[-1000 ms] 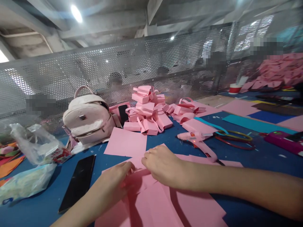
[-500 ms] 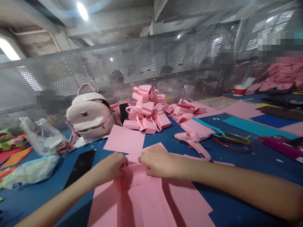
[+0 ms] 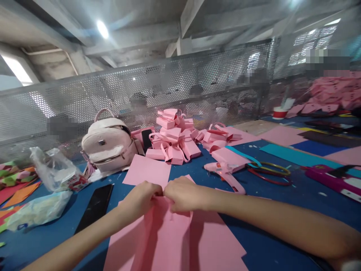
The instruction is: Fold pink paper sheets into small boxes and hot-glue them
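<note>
A folded pink paper piece (image 3: 167,241) stands upright in front of me, over flat pink sheets (image 3: 218,241) on the blue table. My left hand (image 3: 146,195) is closed on its far left top edge. Close beside it, my right hand (image 3: 180,195) is curled over the same edge, knuckles up. The fingertips of both hands are mostly hidden. Just beyond them lies a loose pink sheet (image 3: 146,171). A pink glue gun (image 3: 225,174) rests on its side to the right.
Behind stand a pale backpack (image 3: 108,145) and a pile of pink paper boxes (image 3: 175,137). A black phone (image 3: 96,207) and plastic bags (image 3: 39,210) lie left. Tape rolls (image 3: 269,171), a purple tool (image 3: 332,180) and a red cup (image 3: 279,112) are right.
My left hand has moved right, so both hands are now nearly touching. The paper's top edge between them has drawn together. The view has tilted up slightly.
</note>
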Demonstrator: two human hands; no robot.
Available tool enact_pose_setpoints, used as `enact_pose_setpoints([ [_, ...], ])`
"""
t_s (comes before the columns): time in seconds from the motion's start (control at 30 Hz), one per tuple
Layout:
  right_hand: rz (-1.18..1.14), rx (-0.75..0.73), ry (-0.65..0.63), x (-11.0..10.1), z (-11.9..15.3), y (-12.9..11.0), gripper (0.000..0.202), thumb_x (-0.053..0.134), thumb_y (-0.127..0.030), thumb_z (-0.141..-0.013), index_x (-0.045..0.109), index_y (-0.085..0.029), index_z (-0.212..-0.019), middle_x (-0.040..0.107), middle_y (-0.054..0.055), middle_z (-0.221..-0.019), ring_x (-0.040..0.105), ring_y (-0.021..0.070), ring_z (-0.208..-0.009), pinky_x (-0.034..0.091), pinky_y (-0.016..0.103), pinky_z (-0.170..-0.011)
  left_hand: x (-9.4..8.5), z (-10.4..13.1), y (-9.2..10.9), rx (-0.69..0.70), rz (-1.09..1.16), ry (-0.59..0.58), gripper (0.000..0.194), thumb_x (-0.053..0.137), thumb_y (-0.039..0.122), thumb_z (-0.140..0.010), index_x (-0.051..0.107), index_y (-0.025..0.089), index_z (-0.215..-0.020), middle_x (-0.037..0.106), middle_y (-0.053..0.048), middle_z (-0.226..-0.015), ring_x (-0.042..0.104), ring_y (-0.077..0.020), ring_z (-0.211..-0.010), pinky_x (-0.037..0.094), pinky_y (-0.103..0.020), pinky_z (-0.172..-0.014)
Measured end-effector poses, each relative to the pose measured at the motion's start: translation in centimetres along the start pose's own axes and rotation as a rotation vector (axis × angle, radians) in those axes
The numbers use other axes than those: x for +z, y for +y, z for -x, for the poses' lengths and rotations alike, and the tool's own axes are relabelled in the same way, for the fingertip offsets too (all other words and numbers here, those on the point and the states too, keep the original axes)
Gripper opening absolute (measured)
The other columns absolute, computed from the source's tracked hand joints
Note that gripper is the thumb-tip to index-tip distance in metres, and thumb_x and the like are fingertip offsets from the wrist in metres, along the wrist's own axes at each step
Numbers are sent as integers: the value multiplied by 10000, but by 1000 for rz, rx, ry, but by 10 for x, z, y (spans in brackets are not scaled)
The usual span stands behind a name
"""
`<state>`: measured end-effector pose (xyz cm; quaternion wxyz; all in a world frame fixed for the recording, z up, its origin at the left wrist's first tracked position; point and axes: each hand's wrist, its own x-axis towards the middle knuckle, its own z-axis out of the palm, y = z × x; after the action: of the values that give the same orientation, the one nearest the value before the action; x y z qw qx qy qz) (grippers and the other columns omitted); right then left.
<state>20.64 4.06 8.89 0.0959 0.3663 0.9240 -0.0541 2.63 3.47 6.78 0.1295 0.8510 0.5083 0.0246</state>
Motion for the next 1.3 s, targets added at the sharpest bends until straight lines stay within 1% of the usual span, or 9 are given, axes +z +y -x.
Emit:
enact_pose_setpoints([
  [0.13,-27,49,5,3,-7,8,145,672,-204,-754,758,-125,-840,773,134,-883,739,298,-848,413,283,-565,-17,4,10,-5,-47,85,424,483,-25,-805,670,191,-1120,753,-85,-1079,706,-229,-987,517,-289,-811],
  [0.23,-62,69,16,5,-12,14,215,656,-177,-760,750,-111,-941,775,154,-945,740,300,-879,426,278,-568,-14,20,16,36,-200,209,428,423,-13,-882,634,157,-1214,694,-156,-1210,671,-292,-1085,519,-418,-921],
  [0.3,-95,76,26,8,-13,16,285,644,-154,-755,729,-101,-1021,769,173,-984,737,309,-892,434,283,-568,2,30,13,172,-268,188,350,427,30,-932,683,178,-1118,735,-130,-1109,707,-271,-993,561,-373,-862],
  [0.47,-191,67,51,13,-10,14,349,597,-145,-768,665,-108,-1108,746,187,-1035,730,324,-900,412,287,-550,63,39,-21,230,-219,20,628,534,-48,-844,584,256,-1391,623,-82,-1422,664,-233,-1215,552,-282,-980],
  [0.67,-299,31,6,14,-12,15,388,568,-201,-799,598,-106,-1174,736,159,-982,723,309,-844,414,283,-531,113,39,-46,387,-562,266,734,427,-87,-829,378,110,-1535,481,-153,-1531,507,-264,-1388,510,-355,-1080],
  [0.77,-354,-13,-22,16,-14,17,363,561,-218,-833,605,-125,-1182,694,142,-1123,707,287,-954,497,302,-675,110,44,-39,396,-532,360,685,419,-10,-888,308,94,-1556,473,-175,-1534,514,-275,-1384,535,-376,-1050],
  [0.97,-616,-23,68,35,-3,25,421,494,-332,-965,567,-181,-1351,594,118,-1281,642,273,-1106,489,401,-971,82,49,-29,403,-454,290,614,619,406,-932,466,135,-1462,537,-260,-1456,594,-423,-1274,570,-515,-949],
  [1.1,-862,-64,166,47,5,24,471,489,-449,-1014,546,-243,-1434,603,93,-1316,587,262,-1219,442,386,-1066,91,45,-37,406,-470,346,645,548,531,-964,429,167,-1483,584,-240,-1415,631,-392,-1214,559,-469,-921],
  [1.3,-918,-32,342,65,4,20,549,414,-528,-1030,526,-222,-1472,535,141,-1477,517,290,-1349,427,419,-1119,102,38,-46,420,-537,449,696,420,670,-973,432,184,-1471,592,-234,-1393,639,-335,-1024,514,-400,-821],
])
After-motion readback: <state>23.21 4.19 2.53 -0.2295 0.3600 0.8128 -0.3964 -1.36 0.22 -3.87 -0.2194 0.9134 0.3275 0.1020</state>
